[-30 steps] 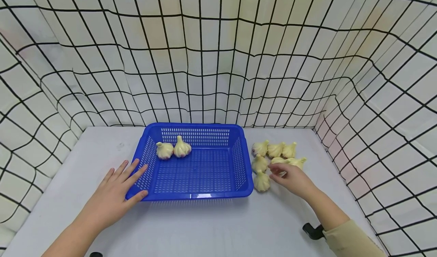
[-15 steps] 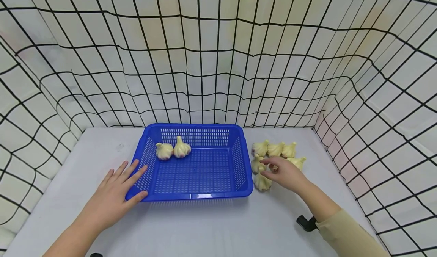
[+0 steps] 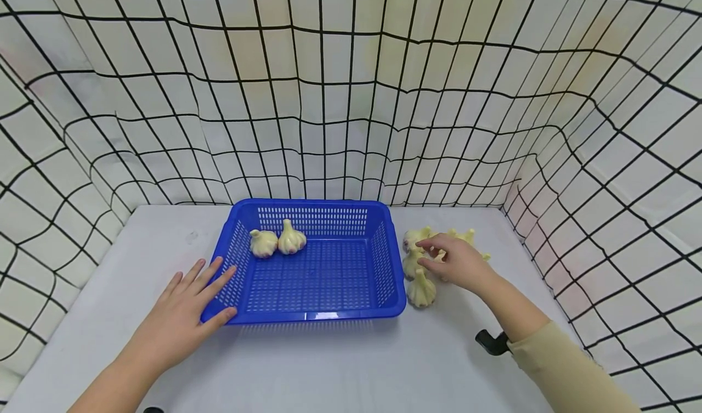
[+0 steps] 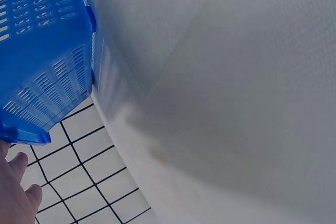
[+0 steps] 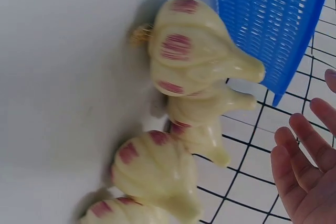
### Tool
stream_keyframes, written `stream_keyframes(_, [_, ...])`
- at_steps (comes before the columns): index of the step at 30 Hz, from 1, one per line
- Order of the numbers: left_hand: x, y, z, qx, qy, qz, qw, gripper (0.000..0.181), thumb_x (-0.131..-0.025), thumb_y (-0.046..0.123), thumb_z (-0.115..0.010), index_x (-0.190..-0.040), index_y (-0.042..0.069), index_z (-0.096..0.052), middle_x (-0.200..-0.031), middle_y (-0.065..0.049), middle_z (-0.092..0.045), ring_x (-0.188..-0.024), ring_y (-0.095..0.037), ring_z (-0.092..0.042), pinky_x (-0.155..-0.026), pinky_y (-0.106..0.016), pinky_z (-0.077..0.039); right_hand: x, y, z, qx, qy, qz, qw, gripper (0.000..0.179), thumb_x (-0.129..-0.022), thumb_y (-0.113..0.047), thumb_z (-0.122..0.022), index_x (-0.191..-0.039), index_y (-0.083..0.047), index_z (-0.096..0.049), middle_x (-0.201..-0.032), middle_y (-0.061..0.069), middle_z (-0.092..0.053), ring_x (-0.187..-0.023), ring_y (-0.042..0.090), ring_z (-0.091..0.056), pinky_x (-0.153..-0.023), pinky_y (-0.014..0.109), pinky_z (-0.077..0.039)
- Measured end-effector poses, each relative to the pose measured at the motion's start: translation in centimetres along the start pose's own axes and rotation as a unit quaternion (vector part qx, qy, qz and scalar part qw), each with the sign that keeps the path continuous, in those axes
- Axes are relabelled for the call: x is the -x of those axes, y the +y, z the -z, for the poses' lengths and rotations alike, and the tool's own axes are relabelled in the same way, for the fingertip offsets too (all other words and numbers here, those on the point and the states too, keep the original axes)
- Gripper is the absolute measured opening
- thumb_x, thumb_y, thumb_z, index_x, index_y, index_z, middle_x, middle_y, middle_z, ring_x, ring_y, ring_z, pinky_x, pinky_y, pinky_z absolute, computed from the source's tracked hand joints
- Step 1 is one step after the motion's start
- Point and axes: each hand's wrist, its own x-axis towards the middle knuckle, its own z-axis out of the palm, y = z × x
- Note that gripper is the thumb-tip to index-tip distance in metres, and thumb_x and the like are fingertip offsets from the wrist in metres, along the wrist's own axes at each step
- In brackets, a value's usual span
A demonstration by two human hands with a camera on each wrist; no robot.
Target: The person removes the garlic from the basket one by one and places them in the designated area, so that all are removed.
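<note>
My left hand [image 3: 181, 318] rests with spread, straight fingers on the left rim of a blue plastic basket [image 3: 351, 317]; the left wrist view catches its fingertips at the basket's edge. Inside, at the back left, sit two garlic bulbs, one on the left [image 3: 264, 243] and one on the right [image 3: 292, 240]. My right hand [image 3: 463, 264] hovers over a cluster of garlic bulbs right of the basket, thumb and forefinger apart. In the right wrist view, the loosely bent fingers [image 5: 302, 153] hold nothing. The nearest bulb [image 3: 421, 291] stands stem up beside the basket; my hand hides several others.
Black netting [image 3: 351, 102] over white cloth encloses the back and sides of the white table [image 3: 340, 370]. A short black object [image 3: 492, 342] shows by the right wrist, and the tip of another [image 3: 153, 410] at the bottom left edge.
My right hand has moved left, then slightly away from me over the cluster, uncovering the nearest bulb's stem and covering bulbs farther back. The left hand and basket stay put.
</note>
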Motion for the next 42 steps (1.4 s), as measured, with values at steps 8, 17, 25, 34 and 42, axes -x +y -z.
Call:
stream_keyframes(8, [0.0, -0.1, -0.1, 0.004, 0.002, -0.003, 1.0, 0.076, -0.096, 0.056, -0.055, -0.158, 0.021, -0.028, -0.161, -0.019, -0.025, -0.152, -0.037, -0.002, -0.117, -0.045, 0.019, -1.5, -1.4, 1.4, 0.009, 0.008, 0.014, 0.9998, 0.034, -0.092, -0.03, -0.073, -0.124, -0.017, -0.069, -0.115, 0.003, -0.069, -0.097, 0.018, -0.061, -0.078, 0.036, -0.054])
stream_keyframes(17, [0.0, -0.1, -0.1, 0.004, 0.008, -0.006, 0.9999, 0.076, -0.096, 0.055, -0.056, -0.158, 0.021, -0.028, -0.161, -0.018, -0.025, -0.151, -0.037, -0.003, -0.117, -0.044, 0.019, -3.6, -3.5, 2.3, 0.017, 0.001, 0.014, 0.9997, 0.035, -0.093, -0.032, -0.071, -0.125, -0.018, -0.069, -0.116, -0.002, -0.069, -0.101, 0.017, -0.06, -0.079, 0.036, -0.054])
stream_keyframes(25, [0.0, -0.1, -0.1, 0.003, 0.005, -0.003, 1.0, 0.077, -0.096, 0.056, -0.055, -0.158, 0.021, -0.028, -0.161, -0.018, -0.026, -0.151, -0.037, -0.003, -0.117, -0.044, 0.019, -6.3, -5.6, 2.7, 0.034, -0.008, 0.027, 0.999, 0.036, -0.095, -0.037, -0.068, -0.125, -0.018, -0.069, -0.117, -0.001, -0.068, -0.102, 0.018, -0.061, -0.078, 0.035, -0.054])
stream_keyframes(34, [-0.1, -0.1, -0.2, 0.004, -0.002, 0.002, 1.0, 0.078, -0.096, 0.058, -0.054, -0.158, 0.021, -0.027, -0.161, -0.019, -0.025, -0.151, -0.038, -0.002, -0.117, -0.045, 0.02, -9.5, -7.7, 2.0, 0.054, -0.02, 0.05, 0.9971, 0.034, -0.095, -0.04, -0.066, -0.123, -0.021, -0.07, -0.109, -0.008, -0.068, -0.097, 0.011, -0.06, -0.076, 0.032, -0.052])
stream_keyframes(42, [-0.2, 0.0, -0.1, 0.006, -0.005, 0.0, 1.0, 0.077, -0.096, 0.057, -0.055, -0.158, 0.02, -0.027, -0.161, -0.019, -0.025, -0.151, -0.04, -0.004, -0.117, -0.047, 0.018, -12.3, -9.4, 0.5, 0.047, -0.044, 0.073, 0.9953, 0.033, -0.095, -0.038, -0.067, -0.123, -0.021, -0.07, -0.102, -0.009, -0.065, -0.092, 0.01, -0.059, -0.075, 0.029, -0.052])
